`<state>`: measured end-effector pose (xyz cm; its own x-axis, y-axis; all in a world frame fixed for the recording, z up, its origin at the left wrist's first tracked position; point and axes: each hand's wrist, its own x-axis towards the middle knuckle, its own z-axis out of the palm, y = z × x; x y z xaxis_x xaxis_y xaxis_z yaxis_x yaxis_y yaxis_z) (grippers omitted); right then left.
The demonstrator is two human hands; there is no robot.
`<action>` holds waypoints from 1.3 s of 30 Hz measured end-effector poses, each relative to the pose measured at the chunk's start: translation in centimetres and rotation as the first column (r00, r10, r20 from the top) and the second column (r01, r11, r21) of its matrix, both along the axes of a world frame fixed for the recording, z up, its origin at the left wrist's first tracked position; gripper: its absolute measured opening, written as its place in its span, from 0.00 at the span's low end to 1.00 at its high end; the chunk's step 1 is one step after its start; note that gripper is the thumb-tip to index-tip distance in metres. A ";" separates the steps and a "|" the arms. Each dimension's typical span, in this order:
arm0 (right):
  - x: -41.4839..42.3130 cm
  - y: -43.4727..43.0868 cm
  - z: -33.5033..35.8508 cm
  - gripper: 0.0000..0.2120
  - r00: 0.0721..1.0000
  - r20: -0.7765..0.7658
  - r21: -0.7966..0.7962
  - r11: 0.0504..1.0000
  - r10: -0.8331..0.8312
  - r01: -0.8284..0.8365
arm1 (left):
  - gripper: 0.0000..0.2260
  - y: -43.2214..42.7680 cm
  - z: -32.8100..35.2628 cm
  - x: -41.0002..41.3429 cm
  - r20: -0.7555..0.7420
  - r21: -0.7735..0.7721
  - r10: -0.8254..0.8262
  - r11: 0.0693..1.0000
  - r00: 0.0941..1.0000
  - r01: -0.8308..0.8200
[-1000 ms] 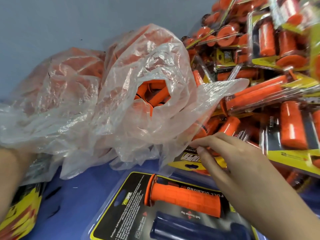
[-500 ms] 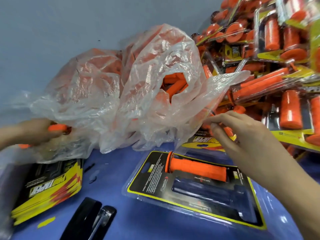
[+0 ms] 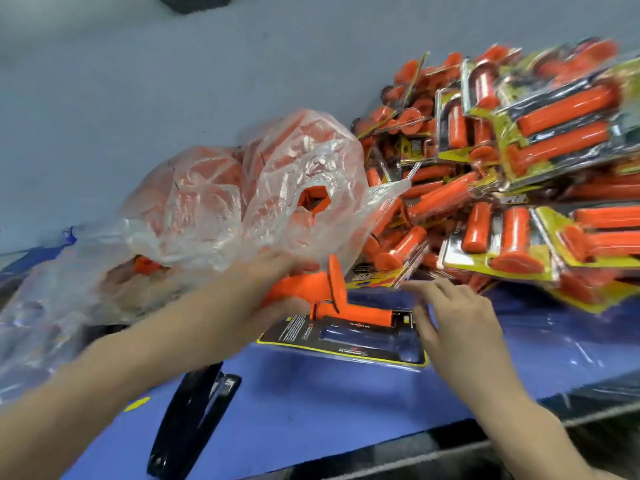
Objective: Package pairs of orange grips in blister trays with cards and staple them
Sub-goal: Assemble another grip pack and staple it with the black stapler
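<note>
Left hand (image 3: 273, 289) is curled round a loose orange grip (image 3: 304, 284), held just above the blister tray (image 3: 346, 344), flange end toward the right. One seated grip (image 3: 360, 311) occupies the tray's far slot; the near slot is empty. Right hand (image 3: 457, 320) is at the tray's right end, fingers extended, holding nothing. Judgement: the grip is light, rubbery and non-slip; hold it by the barrel, not the flange.

Stapler (image 3: 194, 410) top under forearm (image 3: 145, 355); packs (image 3: 561, 112) blurred, cropped right.
</note>
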<state>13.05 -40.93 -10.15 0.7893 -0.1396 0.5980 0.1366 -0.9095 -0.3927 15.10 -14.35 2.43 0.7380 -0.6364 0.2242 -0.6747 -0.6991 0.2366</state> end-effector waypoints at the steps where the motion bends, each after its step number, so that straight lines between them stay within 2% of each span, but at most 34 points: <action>1: -0.5 -0.2 -0.4 0.13 1.000 0.013 -0.013 1.000 -0.025 0.025 | 0.18 -2.8 -1.1 0.0 -0.032 0.026 -0.052 0.998 0.998 0.053; 4: -1.6 -0.7 -1.0 0.12 0.995 0.066 -0.028 0.997 -0.076 0.078 | 0.17 -7.7 -4.6 0.5 -0.070 0.084 -0.131 0.987 0.989 0.137; 6: -2.3 -1.0 -1.0 0.18 0.996 0.056 -0.034 0.997 -0.072 0.074 | 0.18 -9.0 -6.7 1.4 -0.067 0.162 -0.153 0.973 0.986 0.162; 8: -2.8 -1.4 -1.1 0.19 0.998 0.027 -0.047 0.997 -0.056 0.057 | 0.19 -9.8 -8.1 1.8 -0.064 0.206 -0.147 0.966 0.987 0.157; 11: -2.9 -2.3 -1.0 0.14 0.998 -0.002 -0.061 0.997 -0.057 0.056 | 0.19 -9.7 -8.9 2.7 -0.088 0.156 -0.145 0.975 0.986 0.158; 16: -3.1 -2.8 -1.1 0.18 0.996 -0.080 -0.089 0.996 -0.029 0.022 | 0.19 -8.2 -9.0 3.4 -0.058 0.174 -0.155 0.971 0.986 0.163; 21: -3.0 -2.6 -1.4 0.21 0.994 -0.104 -0.133 0.991 0.015 -0.029 | 0.19 -7.3 -8.9 3.7 -0.099 0.092 -0.116 0.988 0.988 0.125; 27: -2.5 -2.4 -2.1 0.23 0.995 -0.087 -0.162 0.985 0.050 -0.064 | 0.19 -7.3 -9.9 3.8 0.013 0.308 -0.158 0.940 0.987 0.146; 31: -2.5 -2.6 -2.4 0.19 0.998 -0.046 -0.159 0.986 0.044 -0.051 | 0.21 -8.5 -9.8 3.1 -0.087 0.181 -0.163 0.967 0.983 0.177; 33: -2.7 -2.6 -2.4 0.18 0.997 -0.051 -0.147 0.987 0.056 -0.063 | 0.21 -8.1 -9.6 2.5 -0.040 0.138 -0.145 0.979 0.989 0.149; 37: -3.1 -2.4 -1.8 0.08 0.996 -0.005 -0.175 0.980 0.090 -0.089 | 0.15 -3.2 -9.8 1.2 0.079 -0.085 0.090 0.993 0.993 -0.084; 38: -3.4 -2.2 -1.6 0.03 0.994 0.013 -0.188 0.976 0.111 -0.107 | 0.16 -1.8 -10.1 0.7 0.103 -0.096 0.146 0.986 0.984 -0.136; 39: -3.5 -1.9 -1.6 0.03 0.992 0.023 -0.201 0.972 0.124 -0.117 | 0.18 -0.7 -10.4 0.1 0.130 -0.066 0.175 0.984 0.976 -0.167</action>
